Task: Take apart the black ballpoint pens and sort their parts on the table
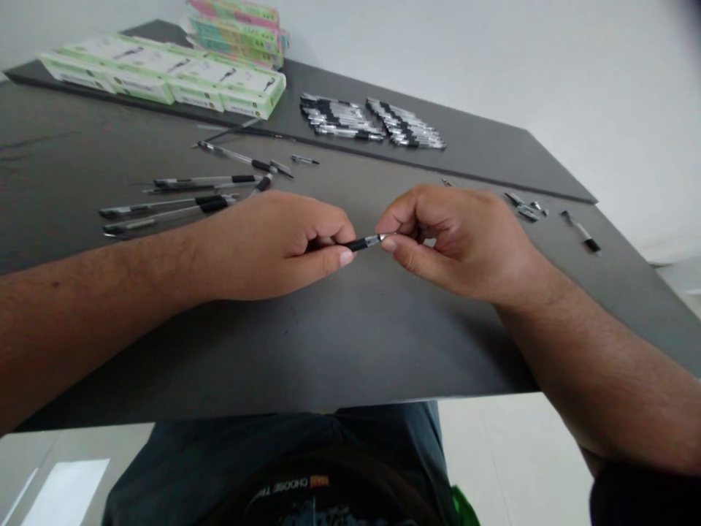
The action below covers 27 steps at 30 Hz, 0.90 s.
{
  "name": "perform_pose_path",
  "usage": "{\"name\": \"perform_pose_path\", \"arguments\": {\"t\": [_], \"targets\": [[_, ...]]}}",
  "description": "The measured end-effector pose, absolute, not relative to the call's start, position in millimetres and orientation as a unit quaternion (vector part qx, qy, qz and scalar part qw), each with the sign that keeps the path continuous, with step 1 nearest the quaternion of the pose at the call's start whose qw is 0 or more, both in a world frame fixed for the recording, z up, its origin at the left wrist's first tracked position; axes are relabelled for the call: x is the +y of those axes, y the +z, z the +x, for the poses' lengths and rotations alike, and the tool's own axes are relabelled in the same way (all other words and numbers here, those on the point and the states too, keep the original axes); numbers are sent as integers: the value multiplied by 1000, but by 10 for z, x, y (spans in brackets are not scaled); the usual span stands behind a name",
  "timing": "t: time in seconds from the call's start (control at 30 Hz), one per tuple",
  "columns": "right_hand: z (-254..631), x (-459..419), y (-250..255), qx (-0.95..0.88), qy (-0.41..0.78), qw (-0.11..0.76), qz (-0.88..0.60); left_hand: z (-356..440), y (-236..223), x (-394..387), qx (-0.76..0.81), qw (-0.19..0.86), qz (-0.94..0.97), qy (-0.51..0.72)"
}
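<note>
My left hand is closed around a pen, whose black grip and metal tip stick out to the right of my thumb. My right hand pinches the pen's tip end between thumb and forefinger. Both hands hover just above the dark grey table, near its middle. The rest of the pen is hidden inside my left fist.
Several loose pens and pen parts lie left and behind my left hand. Two neat rows of pens lie at the back. Green-and-white boxes stand far left, with colourful packs behind. Small pen parts lie at right.
</note>
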State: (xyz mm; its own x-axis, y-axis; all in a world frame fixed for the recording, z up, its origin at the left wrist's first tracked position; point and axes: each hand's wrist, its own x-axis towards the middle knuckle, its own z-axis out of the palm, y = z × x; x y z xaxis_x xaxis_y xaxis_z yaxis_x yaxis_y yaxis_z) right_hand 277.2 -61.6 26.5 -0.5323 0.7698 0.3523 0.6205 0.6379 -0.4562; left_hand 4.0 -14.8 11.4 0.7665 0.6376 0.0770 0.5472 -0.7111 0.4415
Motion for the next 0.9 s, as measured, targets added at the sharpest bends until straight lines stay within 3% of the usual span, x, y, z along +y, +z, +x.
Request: {"name": "perform_pose_path", "arguments": {"t": [0.4, 0.9], "targets": [[2815, -587, 201, -894, 45, 271, -353, 41, 192, -230, 315, 172, 926, 117], [2779, -559, 105, -897, 55, 244, -364, 35, 138, -174, 305, 137, 934, 130]]}}
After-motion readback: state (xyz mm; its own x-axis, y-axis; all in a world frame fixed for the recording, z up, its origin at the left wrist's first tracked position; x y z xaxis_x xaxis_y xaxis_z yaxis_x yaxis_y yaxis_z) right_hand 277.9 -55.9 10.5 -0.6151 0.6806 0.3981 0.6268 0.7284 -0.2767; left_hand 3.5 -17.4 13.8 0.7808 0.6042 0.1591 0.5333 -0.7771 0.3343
